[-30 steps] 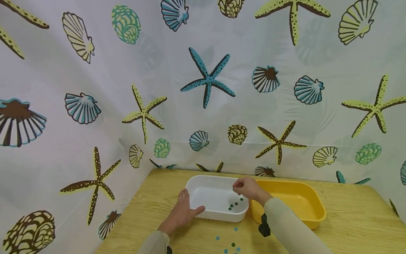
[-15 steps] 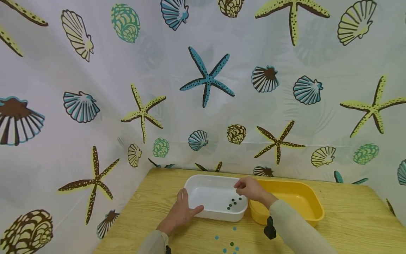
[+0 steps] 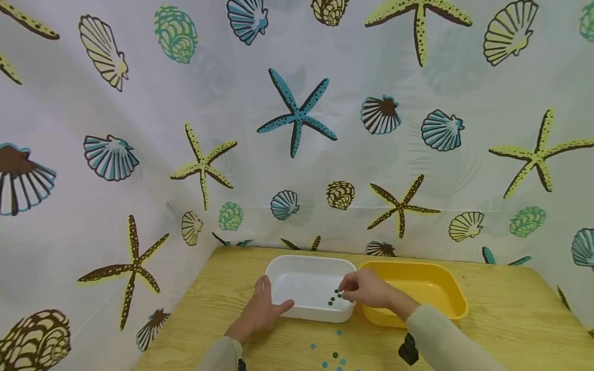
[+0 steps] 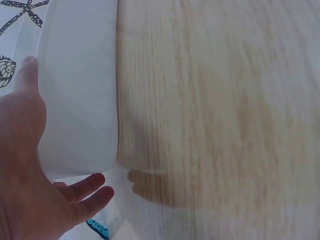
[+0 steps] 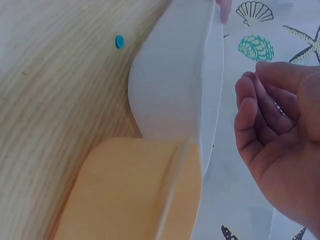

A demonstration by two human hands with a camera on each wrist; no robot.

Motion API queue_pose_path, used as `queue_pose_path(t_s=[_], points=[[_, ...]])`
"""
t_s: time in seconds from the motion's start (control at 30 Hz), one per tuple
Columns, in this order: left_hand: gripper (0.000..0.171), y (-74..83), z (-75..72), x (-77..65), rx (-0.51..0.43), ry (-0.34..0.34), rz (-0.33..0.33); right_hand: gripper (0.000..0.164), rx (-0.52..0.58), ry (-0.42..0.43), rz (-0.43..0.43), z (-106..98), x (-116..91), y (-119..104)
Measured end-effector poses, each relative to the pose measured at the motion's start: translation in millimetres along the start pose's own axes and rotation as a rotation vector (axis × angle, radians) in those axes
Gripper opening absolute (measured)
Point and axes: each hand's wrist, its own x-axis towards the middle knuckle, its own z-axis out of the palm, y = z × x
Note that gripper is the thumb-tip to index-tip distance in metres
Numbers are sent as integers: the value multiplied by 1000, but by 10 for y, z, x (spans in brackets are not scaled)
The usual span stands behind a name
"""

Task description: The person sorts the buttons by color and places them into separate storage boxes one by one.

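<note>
My left hand (image 3: 258, 307) holds the near left corner of the white plastic tray (image 3: 297, 313), thumb along the front rim and fingers round the left end. In the left wrist view the tray wall (image 4: 80, 100) lies between thumb and fingers. My right hand (image 3: 367, 288) is over the tray's right end, fingers curled. In the right wrist view the right hand's thumb and forefinger tips (image 5: 257, 70) meet, and nothing shows between them. Several dark green buttons (image 3: 332, 299) lie in the tray by that hand. The hand may cover others.
A yellow tray (image 3: 452, 288) stands against the white tray's right side. Several blue buttons (image 3: 339, 333) and a green button (image 3: 335, 355) lie on the wooden table (image 3: 278, 350) in front. A patterned curtain (image 3: 297, 206) hangs behind and at the left.
A second ago my right hand pinched a green button over the tray. That button now lies among the others, and the hand has moved toward me. My left hand keeps its hold.
</note>
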Motion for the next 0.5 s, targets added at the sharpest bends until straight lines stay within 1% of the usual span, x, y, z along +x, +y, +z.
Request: queue_pose_path(t_s=[0.13,0.33,0.5], points=[[111,-16,-10,-7,8,-4,-4,6,36,-58,-14,62,-70,-40],[111,-12,-17,-15,12,-7,12,6,25,-146,-11,156,-187,-89],[110,0,-13,-12,13,-3,21,6,38,-223,-33,242,-262,-73]])
